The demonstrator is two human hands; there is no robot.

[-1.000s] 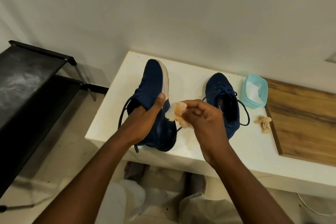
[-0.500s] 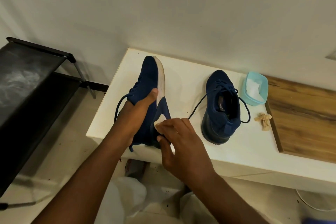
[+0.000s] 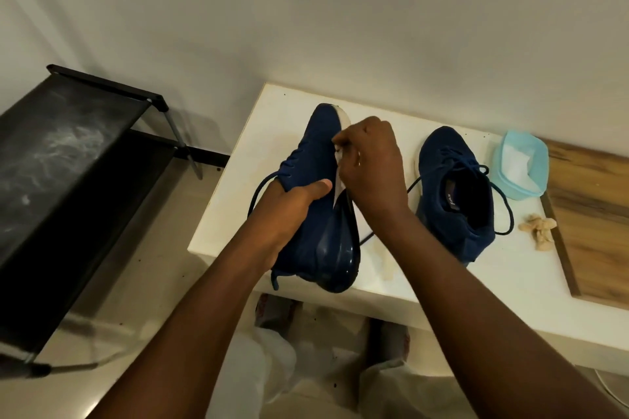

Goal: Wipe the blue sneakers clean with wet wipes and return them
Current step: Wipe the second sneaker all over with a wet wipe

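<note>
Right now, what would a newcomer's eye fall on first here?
The left hand holds a dark blue knit sneaker tilted on its side at the white table, while the right hand presses a pale wet wipe against its white sole rim. A second blue sneaker sits upright to its right, beside a light blue plastic tub.

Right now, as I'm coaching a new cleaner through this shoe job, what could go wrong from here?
The held sneaker stands on its heel near the front edge of the white table, steadied only by the left hand; a hard push from the right hand with the wipe could slip it off. Its loose lace hangs beside the left wrist and might snag.
</note>
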